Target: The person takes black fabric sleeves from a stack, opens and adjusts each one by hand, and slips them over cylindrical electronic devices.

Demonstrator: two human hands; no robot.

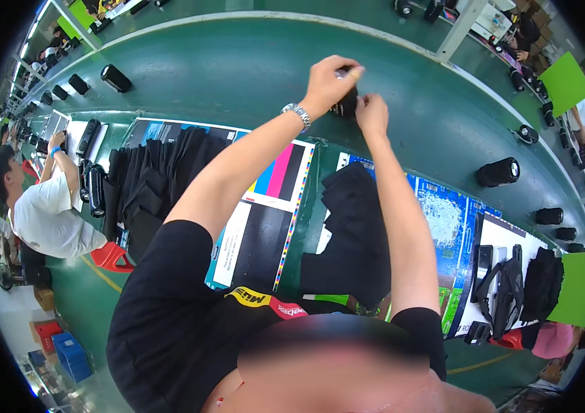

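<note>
Both my arms stretch out over the green conveyor belt (224,55). Between my hands is a black, bag-like bundle (345,104) with a small light mark on it; my fingers cover much of it, so its contents are hidden. My left hand (328,84), with a metal watch (296,115) at the wrist, closes on its upper end, fingers slightly blurred. My right hand (373,113) pinches its right side. Closer to me, a pile of flat black cloth pieces (354,234) lies by my right forearm. A longer stack of folded black cloth (168,162) lies left of my left arm.
Black cylindrical speakers stand or lie along the belt, one at left (115,78) and one at right (498,172). Printed sheets (265,234) cover the near worktop. Black straps (506,289) lie at right. A co-worker in a white shirt (55,213) sits at left.
</note>
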